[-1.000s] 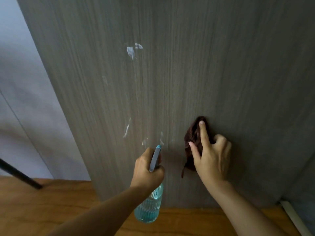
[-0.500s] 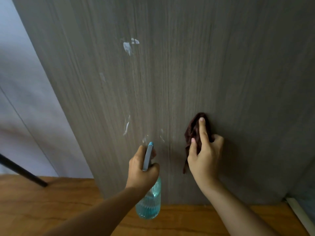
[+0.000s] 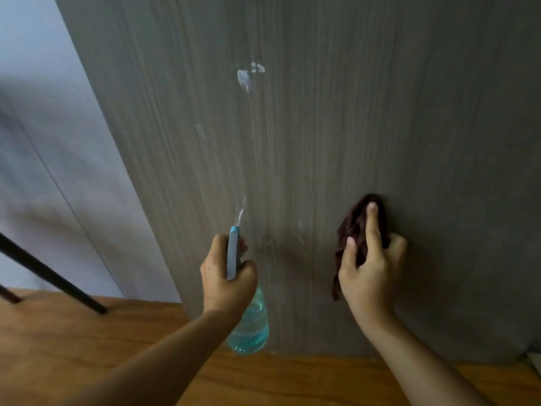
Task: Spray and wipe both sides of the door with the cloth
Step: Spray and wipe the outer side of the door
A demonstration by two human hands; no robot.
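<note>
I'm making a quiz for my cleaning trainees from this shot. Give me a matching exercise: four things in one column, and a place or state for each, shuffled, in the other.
Things:
1. spray bottle
2. brown cloth
3. white smears
4. wooden floor

Places or states:
A. high on the grey door, above both hands
B. pressed to the door under the right hand
C. below the door's bottom edge
D. gripped in the left hand, nozzle toward the door

Pairs: 1-D, 2-B, 3-A, 4-C
</note>
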